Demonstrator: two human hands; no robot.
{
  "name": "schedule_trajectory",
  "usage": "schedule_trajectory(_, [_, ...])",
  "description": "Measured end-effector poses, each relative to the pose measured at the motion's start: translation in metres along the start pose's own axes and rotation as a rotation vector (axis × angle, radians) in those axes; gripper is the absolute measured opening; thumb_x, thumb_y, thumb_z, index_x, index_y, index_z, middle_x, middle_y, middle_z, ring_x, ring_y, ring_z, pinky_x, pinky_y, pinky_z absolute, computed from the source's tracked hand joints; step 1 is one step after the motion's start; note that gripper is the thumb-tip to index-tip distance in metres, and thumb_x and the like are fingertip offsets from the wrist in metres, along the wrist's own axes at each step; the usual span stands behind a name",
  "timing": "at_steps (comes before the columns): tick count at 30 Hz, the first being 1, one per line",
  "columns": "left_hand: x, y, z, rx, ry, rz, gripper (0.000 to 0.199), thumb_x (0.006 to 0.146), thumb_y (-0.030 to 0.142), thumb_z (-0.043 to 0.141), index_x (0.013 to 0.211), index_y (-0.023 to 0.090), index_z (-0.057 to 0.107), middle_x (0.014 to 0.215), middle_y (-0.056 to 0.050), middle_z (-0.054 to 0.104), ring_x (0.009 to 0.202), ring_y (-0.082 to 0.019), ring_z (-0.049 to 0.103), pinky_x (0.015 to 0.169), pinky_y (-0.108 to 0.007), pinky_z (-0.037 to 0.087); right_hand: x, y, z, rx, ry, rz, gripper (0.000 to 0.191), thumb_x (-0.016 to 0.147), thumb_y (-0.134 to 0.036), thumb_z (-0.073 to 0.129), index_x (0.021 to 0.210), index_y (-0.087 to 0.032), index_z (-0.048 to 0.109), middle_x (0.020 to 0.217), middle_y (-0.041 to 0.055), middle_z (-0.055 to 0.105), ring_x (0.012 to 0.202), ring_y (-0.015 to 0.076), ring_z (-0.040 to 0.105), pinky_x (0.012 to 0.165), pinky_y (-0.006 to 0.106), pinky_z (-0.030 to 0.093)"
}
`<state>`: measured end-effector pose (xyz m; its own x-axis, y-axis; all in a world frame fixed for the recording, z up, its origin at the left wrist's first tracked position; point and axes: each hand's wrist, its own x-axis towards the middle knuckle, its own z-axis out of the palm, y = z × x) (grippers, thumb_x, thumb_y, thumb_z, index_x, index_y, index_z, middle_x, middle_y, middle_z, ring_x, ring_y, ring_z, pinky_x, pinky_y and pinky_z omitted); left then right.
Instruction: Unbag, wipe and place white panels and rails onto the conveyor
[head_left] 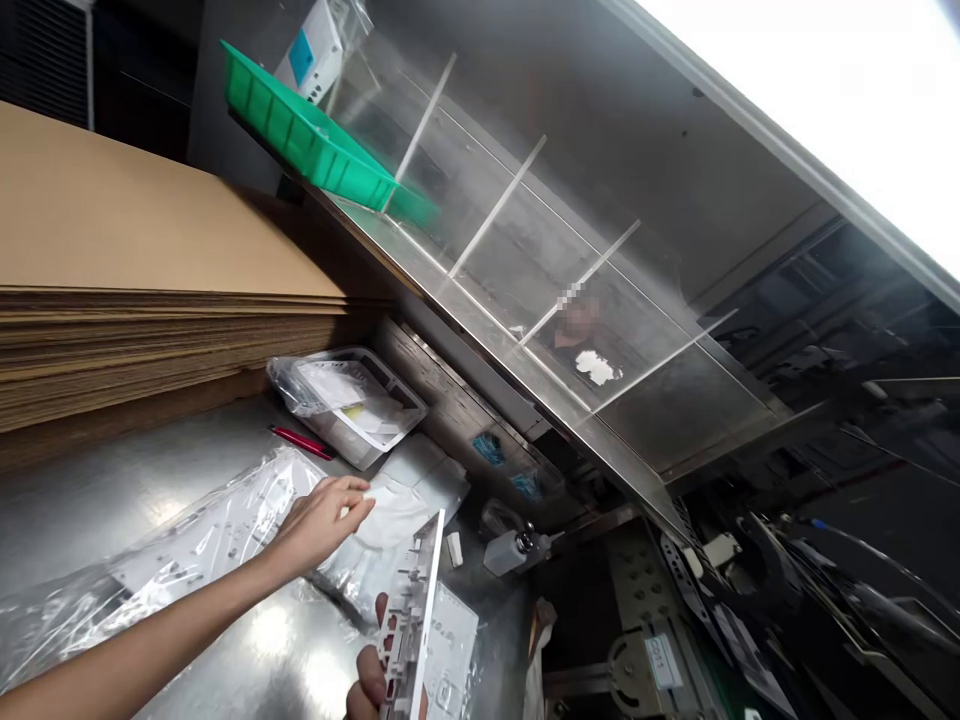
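Note:
My right hand (369, 682) grips a white plastic panel (421, 620) at the bottom of the view. The panel is held on edge, its ribbed, clipped side facing left. My left hand (326, 520) is stretched out with its fingers apart and nothing in them. Close to its fingertips lies a white cloth or crumpled sheet (394, 512) on a clear bag. Beneath the left arm, clear plastic wrap (202, 545) covers white molded parts. Another white molded part (454, 650) rests on the metal bench behind the held panel.
Stacked cardboard sheets (150, 230) stand at the left. A clear bin (360, 455) with bagged items and a red pen (301, 441) lie beyond my left hand. A dispenser bottle (504, 552) stands right of the panel. Overhead, a metal shelf (480, 335) bears a green tray (300, 135).

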<state>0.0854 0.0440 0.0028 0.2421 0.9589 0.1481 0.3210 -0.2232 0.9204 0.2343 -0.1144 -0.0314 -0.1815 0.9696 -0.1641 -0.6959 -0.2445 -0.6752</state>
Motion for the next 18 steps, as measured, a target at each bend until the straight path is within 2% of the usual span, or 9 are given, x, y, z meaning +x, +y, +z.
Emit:
schedule_trajectory(2, [-0.023, -0.007, 0.002, 0.15, -0.05, 0.081, 0.022, 0.078, 0.026, 0.05, 0.069, 0.025, 0.07, 0.14, -0.008, 0.041, 0.131, -0.038, 0.023, 0.097, -0.056, 0.022, 0.001, 0.003, -0.002, 0.049, 0.037, -0.033, 0.048, 0.064, -0.062, 0.062, 0.1, -0.03, 0.063, 0.057, -0.008, 0.035, 0.035, 0.0045, 0.016, 0.03, 0.016, 0.012])
schedule_trajectory(3, [-0.035, -0.009, 0.004, 0.241, -0.087, 0.124, 0.031, 0.078, 0.016, 0.045, 0.089, 0.031, 0.07, 0.149, -0.004, 0.024, 0.136, -0.036, 0.01, 0.098, -0.06, 0.017, 0.0, 0.005, -0.001, 0.081, 0.069, -0.046, 0.05, 0.065, -0.06, 0.063, 0.103, -0.027, 0.062, 0.057, -0.0084, 0.034, 0.036, 0.0041, 0.015, 0.03, 0.016, 0.011])
schedule_trajectory(5, [-0.056, -0.012, 0.008, 0.409, -0.168, 0.183, 0.065, 0.073, 0.003, 0.038, 0.124, 0.043, 0.048, 0.153, -0.001, -0.002, 0.137, -0.032, -0.005, 0.097, -0.064, 0.014, -0.001, 0.006, 0.001, 0.136, 0.129, -0.058, 0.05, 0.068, -0.055, 0.063, 0.107, -0.023, 0.058, 0.057, -0.0093, 0.033, 0.038, 0.0037, 0.011, 0.032, 0.017, 0.009])
schedule_trajectory(7, [-0.07, -0.013, 0.012, 0.504, -0.214, 0.186, 0.076, 0.071, 0.002, 0.038, 0.135, 0.041, 0.03, 0.152, -0.004, -0.013, 0.137, -0.032, -0.009, 0.097, -0.064, 0.017, -0.003, 0.006, 0.003, 0.173, 0.169, -0.06, 0.046, 0.072, -0.046, 0.063, 0.11, -0.021, 0.056, 0.057, -0.0098, 0.032, 0.04, 0.0039, 0.009, 0.034, 0.016, 0.009])
schedule_trajectory(9, [-0.077, -0.014, 0.015, 0.546, -0.223, 0.141, 0.075, 0.071, 0.006, 0.04, 0.139, 0.035, 0.026, 0.152, -0.009, -0.013, 0.137, -0.033, -0.009, 0.097, -0.064, 0.02, -0.005, 0.006, 0.002, 0.197, 0.177, -0.049, 0.04, 0.075, -0.039, 0.062, 0.111, -0.021, 0.055, 0.057, -0.0097, 0.032, 0.041, 0.0042, 0.01, 0.035, 0.016, 0.009])
schedule_trajectory(11, [-0.079, -0.015, 0.016, 0.553, -0.228, 0.07, 0.07, 0.073, 0.011, 0.041, 0.138, 0.032, 0.028, 0.152, -0.013, -0.008, 0.137, -0.034, -0.007, 0.096, -0.063, 0.022, -0.006, 0.006, -0.001, 0.218, 0.177, -0.046, 0.035, 0.077, -0.035, 0.059, 0.109, -0.021, 0.056, 0.058, -0.0093, 0.033, 0.041, 0.0042, 0.01, 0.035, 0.015, 0.01])
schedule_trajectory(14, [-0.078, -0.017, 0.015, 0.472, -0.244, -0.039, 0.064, 0.076, 0.015, 0.04, 0.136, 0.032, 0.032, 0.152, -0.013, 0.0, 0.138, -0.032, -0.004, 0.096, -0.063, 0.022, -0.007, 0.007, -0.005, 0.252, 0.154, -0.058, 0.029, 0.08, -0.033, 0.056, 0.105, -0.019, 0.057, 0.059, -0.0092, 0.033, 0.041, 0.0036, 0.011, 0.034, 0.013, 0.011])
schedule_trajectory(16, [-0.078, -0.015, 0.013, 0.339, -0.224, -0.103, 0.057, 0.077, 0.018, 0.042, 0.132, 0.032, 0.04, 0.152, -0.011, 0.009, 0.138, -0.03, -0.001, 0.1, -0.061, 0.019, -0.005, 0.007, -0.006, 0.271, 0.154, -0.062, 0.028, 0.083, -0.035, 0.052, 0.105, -0.018, 0.058, 0.059, -0.0091, 0.034, 0.04, 0.0032, 0.013, 0.033, 0.012, 0.012])
schedule_trajectory(18, [-0.079, -0.008, 0.011, 0.054, -0.205, -0.208, 0.047, 0.08, 0.028, 0.046, 0.126, 0.031, 0.048, 0.149, -0.008, 0.023, 0.137, -0.03, 0.011, 0.104, -0.054, 0.018, -0.001, 0.008, -0.006, 0.265, 0.195, -0.052, 0.032, 0.085, -0.039, 0.049, 0.106, -0.017, 0.058, 0.056, -0.0093, 0.036, 0.037, 0.0034, 0.016, 0.032, 0.013, 0.014])
